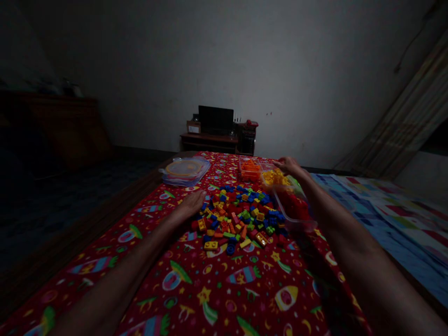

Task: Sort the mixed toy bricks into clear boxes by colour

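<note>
Left hand: the left hand [191, 204] is lying flat, palm down, on the red printed cloth [217, 289], fingers stretched out together and gripping nothing.
Left fingers and bricks: the fingertips are touching the left edge of the loose brick pile [241, 217], which is spreading away to the right of them.
Right hand: the right hand [289, 165] is reaching far forward, hovering over the back of the table.
Right fingers: they are pointing left and slightly curled; in the dim light I cannot tell whether they are pinching a brick.
Right fingers and bricks: the yellow bricks [274, 177] are sitting in a clear tub just beneath and in front of the fingers, and the orange bricks [249, 170] are filling a 2nd tub just to their left.
Third tub: a clear tub of red bricks [297, 225] is standing beside the right forearm, touching the pile's right edge.
Far left: a stack of lidded containers [184, 170] is resting well beyond the left hand.
</note>
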The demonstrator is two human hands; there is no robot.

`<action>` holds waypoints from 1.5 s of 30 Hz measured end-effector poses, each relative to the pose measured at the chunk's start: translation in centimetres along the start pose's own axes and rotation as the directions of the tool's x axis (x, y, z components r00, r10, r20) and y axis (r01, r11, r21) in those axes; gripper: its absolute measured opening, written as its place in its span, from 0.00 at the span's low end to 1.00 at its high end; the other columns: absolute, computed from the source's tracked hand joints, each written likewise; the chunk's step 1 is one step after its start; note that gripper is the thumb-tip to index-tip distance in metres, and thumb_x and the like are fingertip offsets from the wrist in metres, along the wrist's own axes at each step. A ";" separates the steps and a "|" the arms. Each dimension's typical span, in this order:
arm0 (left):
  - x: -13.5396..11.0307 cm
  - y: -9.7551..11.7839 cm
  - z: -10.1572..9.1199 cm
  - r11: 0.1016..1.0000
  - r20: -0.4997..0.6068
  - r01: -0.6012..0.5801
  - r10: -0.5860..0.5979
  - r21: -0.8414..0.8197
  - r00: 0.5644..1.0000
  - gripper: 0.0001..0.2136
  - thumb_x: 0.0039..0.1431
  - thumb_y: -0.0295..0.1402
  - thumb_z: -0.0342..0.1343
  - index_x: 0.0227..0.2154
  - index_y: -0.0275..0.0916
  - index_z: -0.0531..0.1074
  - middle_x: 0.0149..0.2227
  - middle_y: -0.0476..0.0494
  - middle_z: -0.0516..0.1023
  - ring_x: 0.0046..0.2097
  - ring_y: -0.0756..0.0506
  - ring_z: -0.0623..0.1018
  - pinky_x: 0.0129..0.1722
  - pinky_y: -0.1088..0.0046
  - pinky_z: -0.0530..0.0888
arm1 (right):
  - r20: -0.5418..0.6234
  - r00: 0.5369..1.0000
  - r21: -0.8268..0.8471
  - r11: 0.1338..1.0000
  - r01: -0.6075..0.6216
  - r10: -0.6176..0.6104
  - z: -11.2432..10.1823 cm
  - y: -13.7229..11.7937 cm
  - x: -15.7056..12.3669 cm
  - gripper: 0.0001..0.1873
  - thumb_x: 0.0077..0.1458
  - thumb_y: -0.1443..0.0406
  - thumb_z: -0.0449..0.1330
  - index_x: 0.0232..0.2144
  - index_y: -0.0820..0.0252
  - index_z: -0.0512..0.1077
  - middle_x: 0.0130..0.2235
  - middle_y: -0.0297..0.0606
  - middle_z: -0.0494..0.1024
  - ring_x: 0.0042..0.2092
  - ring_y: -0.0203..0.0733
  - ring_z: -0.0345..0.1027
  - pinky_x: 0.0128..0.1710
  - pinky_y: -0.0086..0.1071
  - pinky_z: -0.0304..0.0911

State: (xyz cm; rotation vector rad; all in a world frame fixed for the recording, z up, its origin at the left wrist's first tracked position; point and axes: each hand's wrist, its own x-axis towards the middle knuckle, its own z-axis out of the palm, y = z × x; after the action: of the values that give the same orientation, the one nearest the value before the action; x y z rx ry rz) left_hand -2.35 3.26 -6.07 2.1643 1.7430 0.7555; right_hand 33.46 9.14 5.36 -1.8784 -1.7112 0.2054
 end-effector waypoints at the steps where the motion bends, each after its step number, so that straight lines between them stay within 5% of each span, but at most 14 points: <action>1: -0.3 -0.1 0.3 1.000 0.009 -0.013 0.013 -0.011 1.000 0.24 0.60 0.44 0.37 0.51 0.37 0.68 0.56 0.39 0.69 0.59 0.41 0.66 0.58 0.64 0.60 | -0.013 0.999 0.000 0.999 0.041 -0.041 0.2 -0.5 -0.4 0.16 0.55 0.61 0.56 0.38 0.71 0.74 0.30 0.47 0.77 0.28 0.39 0.71 0.25 0.28 0.66; 6: -0.8 1.6 1.7 0.996 0.065 -0.052 0.057 -0.074 0.996 0.27 0.61 0.45 0.34 0.57 0.35 0.60 0.61 0.38 0.61 0.62 0.42 0.60 0.60 0.64 0.56 | 0.073 0.932 0.178 0.924 0.338 -0.355 2.6 -3.7 -4.9 0.14 0.55 0.64 0.53 0.34 0.68 0.75 0.28 0.39 0.76 0.27 0.34 0.69 0.28 0.25 0.64; 8: -0.5 2.5 2.0 0.990 0.073 -0.102 0.109 -0.100 0.991 0.26 0.60 0.43 0.38 0.57 0.34 0.60 0.59 0.37 0.64 0.60 0.41 0.64 0.59 0.62 0.60 | 0.115 0.861 0.180 0.863 0.473 -0.496 4.1 -5.2 -7.2 0.14 0.55 0.65 0.52 0.32 0.66 0.76 0.27 0.38 0.76 0.29 0.35 0.68 0.30 0.27 0.63; 12: 0.2 3.0 2.2 0.959 0.032 -0.222 0.231 -0.178 0.973 0.24 0.54 0.40 0.48 0.52 0.36 0.67 0.53 0.38 0.72 0.54 0.39 0.71 0.55 0.62 0.65 | 0.202 0.702 0.151 0.729 0.667 -0.683 7.4 -7.6 -10.5 0.15 0.52 0.68 0.55 0.42 0.63 0.74 0.38 0.41 0.77 0.39 0.40 0.69 0.38 0.29 0.61; 15: 0.3 2.6 2.0 0.950 0.027 -0.217 0.229 -0.225 0.973 0.23 0.50 0.40 0.52 0.49 0.35 0.70 0.48 0.37 0.76 0.50 0.38 0.74 0.51 0.61 0.69 | 0.321 0.623 0.086 0.677 0.731 -0.713 9.1 -8.4 -11.7 0.18 0.51 0.72 0.55 0.46 0.63 0.72 0.42 0.45 0.76 0.42 0.40 0.68 0.40 0.28 0.59; 23: -0.3 3.7 0.6 0.941 0.069 -0.188 0.215 -0.282 0.974 0.23 0.47 0.43 0.54 0.44 0.35 0.74 0.42 0.39 0.79 0.42 0.39 0.77 0.42 0.66 0.73 | 0.331 0.768 -0.053 0.802 0.596 -0.549 6.8 -6.9 -13.7 0.08 0.54 0.67 0.54 0.31 0.65 0.73 0.27 0.37 0.73 0.25 0.32 0.57 0.25 0.26 0.47; 30: -0.6 4.8 0.2 0.913 0.058 -0.229 0.263 -0.337 0.963 0.22 0.47 0.44 0.54 0.42 0.36 0.75 0.35 0.44 0.80 0.37 0.42 0.78 0.37 0.69 0.73 | 0.217 0.821 -0.089 0.827 0.555 -0.528 4.4 -4.8 -14.3 0.12 0.53 0.67 0.54 0.38 0.64 0.74 0.28 0.39 0.74 0.28 0.34 0.62 0.30 0.26 0.53; 33: -0.6 5.1 0.0 0.911 0.089 -0.198 0.245 -0.363 0.965 0.24 0.46 0.44 0.54 0.45 0.35 0.74 0.35 0.44 0.80 0.35 0.42 0.77 0.34 0.70 0.73 | 0.120 0.869 -0.017 0.874 0.486 -0.481 3.4 -4.5 -14.2 0.14 0.53 0.66 0.54 0.41 0.63 0.73 0.32 0.41 0.77 0.32 0.38 0.67 0.34 0.29 0.58; 36: -0.6 5.4 -0.3 0.905 0.114 -0.146 0.207 -0.400 0.972 0.25 0.45 0.42 0.55 0.46 0.36 0.73 0.35 0.45 0.80 0.34 0.42 0.77 0.33 0.71 0.73 | 0.034 0.921 0.225 0.901 0.371 -0.387 3.0 -4.4 -13.9 0.13 0.50 0.65 0.56 0.38 0.62 0.73 0.32 0.40 0.77 0.33 0.40 0.70 0.37 0.33 0.62; 38: -0.5 5.5 -0.4 0.900 0.121 -0.136 0.202 -0.415 0.972 0.24 0.44 0.40 0.55 0.46 0.37 0.74 0.35 0.45 0.80 0.35 0.42 0.78 0.34 0.71 0.74 | 0.075 0.954 0.503 0.838 0.214 -0.289 3.4 -4.5 -13.5 0.11 0.48 0.65 0.56 0.36 0.62 0.71 0.30 0.38 0.76 0.31 0.39 0.71 0.35 0.33 0.65; 41: -0.4 5.5 -0.4 0.892 0.110 -0.161 0.227 -0.422 0.968 0.24 0.42 0.40 0.56 0.45 0.37 0.75 0.37 0.46 0.80 0.38 0.41 0.78 0.37 0.69 0.74 | 0.204 0.960 0.828 0.558 -0.064 -0.193 4.3 -4.8 -13.3 0.12 0.46 0.65 0.56 0.36 0.61 0.66 0.26 0.34 0.75 0.29 0.36 0.72 0.33 0.32 0.67; 43: -0.4 5.6 -0.4 0.885 0.114 -0.177 0.248 -0.432 0.962 0.25 0.42 0.41 0.56 0.45 0.37 0.74 0.39 0.45 0.80 0.40 0.40 0.77 0.38 0.68 0.74 | 0.247 0.951 0.897 0.415 -0.152 -0.185 4.7 -5.1 -13.3 0.12 0.44 0.67 0.57 0.36 0.60 0.65 0.25 0.31 0.73 0.28 0.35 0.71 0.33 0.31 0.67; 45: -0.6 5.8 -0.5 0.880 0.116 -0.182 0.256 -0.439 0.960 0.25 0.43 0.43 0.56 0.46 0.37 0.74 0.41 0.44 0.80 0.41 0.40 0.77 0.40 0.67 0.74 | 0.264 0.947 0.893 0.419 -0.167 -0.186 4.7 -5.3 -13.4 0.12 0.44 0.68 0.56 0.35 0.59 0.65 0.24 0.30 0.73 0.27 0.33 0.71 0.32 0.28 0.65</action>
State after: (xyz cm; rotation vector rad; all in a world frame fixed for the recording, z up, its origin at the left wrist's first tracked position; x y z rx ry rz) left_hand 2.10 1.26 -2.87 2.0649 1.1288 0.8785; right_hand 24.45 -2.07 0.62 -0.9817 -1.2984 1.2559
